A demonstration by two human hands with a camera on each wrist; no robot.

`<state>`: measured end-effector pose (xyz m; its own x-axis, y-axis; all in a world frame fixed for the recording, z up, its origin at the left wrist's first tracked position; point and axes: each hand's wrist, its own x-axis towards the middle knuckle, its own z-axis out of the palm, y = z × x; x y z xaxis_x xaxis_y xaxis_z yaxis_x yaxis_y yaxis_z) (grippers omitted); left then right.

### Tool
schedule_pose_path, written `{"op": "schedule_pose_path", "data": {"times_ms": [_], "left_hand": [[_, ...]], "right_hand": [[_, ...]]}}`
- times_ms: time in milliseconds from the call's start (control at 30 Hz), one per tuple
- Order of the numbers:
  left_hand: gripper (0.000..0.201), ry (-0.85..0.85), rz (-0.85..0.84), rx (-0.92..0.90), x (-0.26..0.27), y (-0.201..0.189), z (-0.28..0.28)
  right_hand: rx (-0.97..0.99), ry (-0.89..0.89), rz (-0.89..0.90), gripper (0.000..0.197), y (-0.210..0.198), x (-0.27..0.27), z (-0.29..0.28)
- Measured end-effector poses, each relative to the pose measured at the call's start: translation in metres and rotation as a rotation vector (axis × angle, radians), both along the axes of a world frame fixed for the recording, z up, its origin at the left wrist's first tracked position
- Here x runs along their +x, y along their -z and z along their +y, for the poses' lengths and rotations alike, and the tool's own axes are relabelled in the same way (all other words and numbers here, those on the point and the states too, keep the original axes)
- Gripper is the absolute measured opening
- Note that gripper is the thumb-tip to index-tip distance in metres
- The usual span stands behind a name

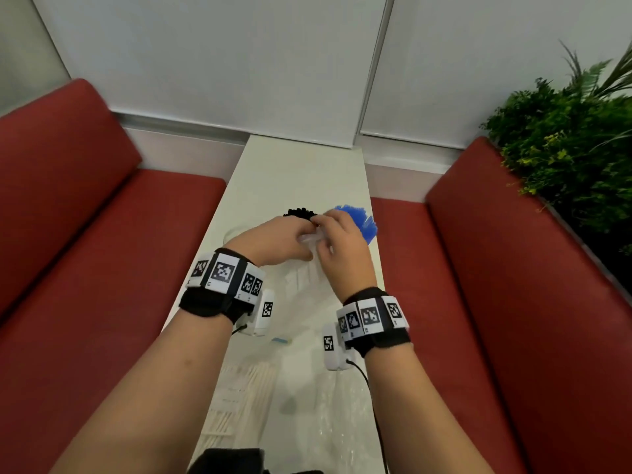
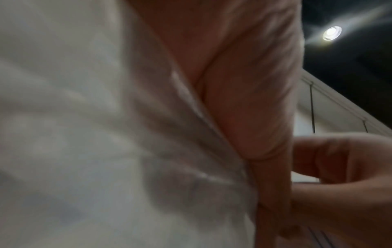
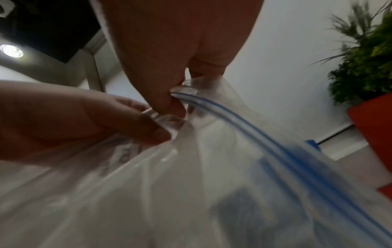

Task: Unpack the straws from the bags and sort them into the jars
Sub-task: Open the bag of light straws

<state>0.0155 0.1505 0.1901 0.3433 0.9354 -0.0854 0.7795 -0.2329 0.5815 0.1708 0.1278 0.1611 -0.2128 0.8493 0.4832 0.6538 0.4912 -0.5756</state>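
Both hands hold a clear zip bag (image 1: 307, 268) above the white table (image 1: 294, 172). My left hand (image 1: 290, 239) pinches one side of the bag's mouth, my right hand (image 1: 337, 239) the other. In the right wrist view the right hand (image 3: 176, 100) grips the bag (image 3: 191, 184) at its blue zip strip (image 3: 244, 124), with the left hand (image 3: 135, 124) close beside it. The left wrist view is blurred: the bag (image 2: 84, 134) fills it beside my left hand (image 2: 244, 100). Behind the hands stand black straws (image 1: 301, 212) and blue straws (image 1: 359, 217), their jars hidden.
A clear jar (image 1: 236, 234) is dimly seen left of the hands. Near me lie a bag of white straws (image 1: 239, 398) and an empty clear bag (image 1: 342, 405). Red benches (image 1: 102, 268) flank the narrow table. A green plant (image 1: 564, 148) stands at the right.
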Motion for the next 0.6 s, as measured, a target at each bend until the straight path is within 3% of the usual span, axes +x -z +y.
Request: {"op": "schedule_pose_path", "data": {"times_ms": [133, 300, 367, 467, 500, 600], "left_hand": [[0.033, -0.034, 0.061, -0.007, -0.020, 0.000, -0.001], [0.007, -0.178, 0.076, -0.016, -0.060, 0.005, 0.001], [0.004, -0.228, -0.069, -0.005, -0.074, 0.012, 0.004], [0.009, -0.279, -0.528, -0.026, -0.082, 0.021, 0.002], [0.012, -0.307, -0.610, -0.003, -0.081, 0.023, 0.002], [0.024, -0.415, -0.689, 0.131, -0.070, 0.028, 0.000]], "right_hand": [[-0.198, 0.123, 0.179, 0.037, 0.005, 0.022, 0.004], [-0.531, 0.339, 0.686, 0.028, 0.021, 0.051, 0.012], [-0.584, 0.409, 0.864, 0.032, 0.026, 0.059, 0.013], [-0.648, 0.475, 1.128, 0.031, 0.030, 0.064, 0.015], [-0.671, 0.483, 1.182, 0.029, 0.030, 0.064, 0.015], [-0.697, 0.488, 1.066, 0.028, 0.032, 0.063, 0.016]]}}
